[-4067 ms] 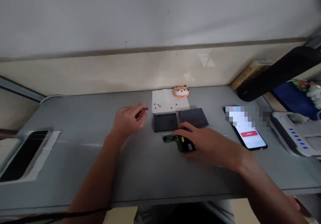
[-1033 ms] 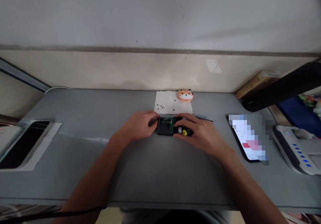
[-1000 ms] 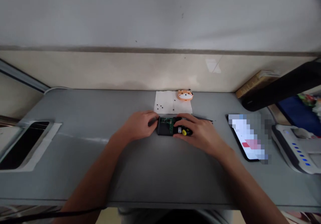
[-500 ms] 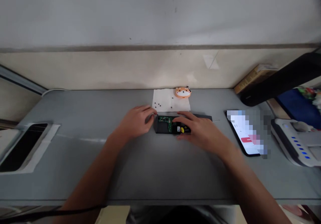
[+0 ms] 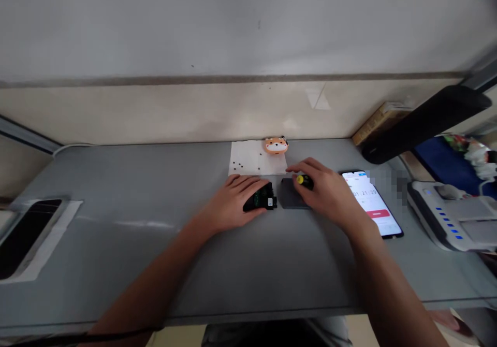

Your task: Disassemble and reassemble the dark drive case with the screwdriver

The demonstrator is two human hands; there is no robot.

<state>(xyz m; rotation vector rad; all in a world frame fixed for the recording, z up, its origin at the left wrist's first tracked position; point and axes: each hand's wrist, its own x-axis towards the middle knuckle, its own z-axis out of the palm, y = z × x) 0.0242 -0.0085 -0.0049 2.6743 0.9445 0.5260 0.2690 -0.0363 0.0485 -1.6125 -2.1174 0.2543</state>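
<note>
My left hand (image 5: 237, 202) is closed over a small black device with a green circuit board (image 5: 259, 198), resting on the desk. Its fingers wrap the far edge and the thumb lies along the near side, hiding much of it. Between the thumb and fingers of my right hand (image 5: 320, 186) is a black screwdriver handle with a yellow end (image 5: 305, 181); its shaft cannot be seen. A flat dark grey case (image 5: 293, 198) lies below that hand, partly covered. Behind both hands, tiny dark screws (image 5: 238, 165) are scattered on white paper (image 5: 248, 156).
An orange animal-face case (image 5: 276, 145) sits on the paper's far corner. To the right are a lit phone (image 5: 382, 217), a power strip (image 5: 454, 222), a black cylinder (image 5: 423, 121) and a book (image 5: 378, 124). Another phone (image 5: 33, 235) lies at the left on the grey desk (image 5: 248, 269).
My left hand has moved from beside the device onto it. My right hand has shifted right, with the screwdriver. The circuit-board device and the grey case now lie apart.
</note>
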